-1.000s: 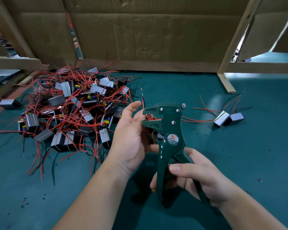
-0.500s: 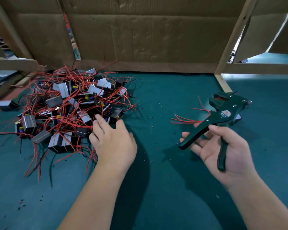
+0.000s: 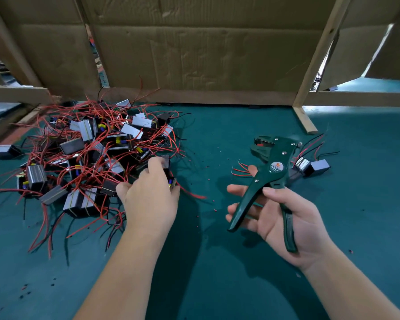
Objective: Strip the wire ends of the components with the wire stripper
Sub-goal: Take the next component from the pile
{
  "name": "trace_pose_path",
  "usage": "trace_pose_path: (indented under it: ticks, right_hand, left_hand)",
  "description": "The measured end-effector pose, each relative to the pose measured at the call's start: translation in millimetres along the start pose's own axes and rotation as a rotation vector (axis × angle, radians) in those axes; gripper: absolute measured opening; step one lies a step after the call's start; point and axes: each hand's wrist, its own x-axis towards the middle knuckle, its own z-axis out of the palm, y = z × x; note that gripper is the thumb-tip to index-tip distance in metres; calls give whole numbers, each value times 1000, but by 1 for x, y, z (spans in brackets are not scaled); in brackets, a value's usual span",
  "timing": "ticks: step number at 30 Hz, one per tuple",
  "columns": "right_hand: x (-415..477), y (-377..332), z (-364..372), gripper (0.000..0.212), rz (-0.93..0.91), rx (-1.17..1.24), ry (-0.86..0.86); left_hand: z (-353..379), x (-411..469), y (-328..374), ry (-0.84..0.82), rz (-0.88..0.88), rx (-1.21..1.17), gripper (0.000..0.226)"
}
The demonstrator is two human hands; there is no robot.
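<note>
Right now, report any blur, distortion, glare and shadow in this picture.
Head view: wide-angle lens skews the wooden post; left hand, gripping a component from the pile, slightly smeared; wire stripper sharp; arm shadows on the green mat; pale glare far right.

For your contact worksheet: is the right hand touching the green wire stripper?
Touching. The head view shows the right hand holding the wire stripper by its handles, thumb lying over them.

This is looking like a small assembly workshop. A teal felt-covered desk [image 3: 217, 262] is carrying a tangled heap of small black-and-silver boxed components [image 3: 88, 158] trailing red and black wires. Brown cardboard panels [image 3: 206, 54] on a bare wooden frame [image 3: 319, 54] are walling off the station, and a dark green metal wire stripper [image 3: 275, 162] is being held above the desk.
</note>
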Motion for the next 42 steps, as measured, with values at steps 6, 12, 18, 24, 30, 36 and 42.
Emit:
trace_pose_path:
  ticks: [6, 12, 18, 24, 30, 36, 42]
  right_hand:
    - [1, 0, -1, 54, -11, 14, -6]
    - [0, -2, -1, 63, -3, -9, -8]
    - [-3, -4, 1, 90, 33, -34, -57]
    - [-4, -4, 2, 77, 44, -65, -38]
    - [-7, -6, 3, 93, 167, -61, -65]
    - [-9, -3, 5, 82, 396, -105, -171]
    - [-12, -4, 7, 67, 312, -78, -376]
  left_hand:
    - [-10, -7, 19, 33, 120, -640, 50]
    - [-5, -12, 22, -255, 321, -728, 15]
    - [-1, -11, 18, -271, 395, -748, 11]
    - [-5, -10, 25, -269, 164, -1073, 22]
    - [-15, -6, 27, -246, -13, -1314, 20]
    - [-15, -5, 27, -291, -48, -1331, 28]
    - [-16, -6, 27, -239, -3, -1340, 14]
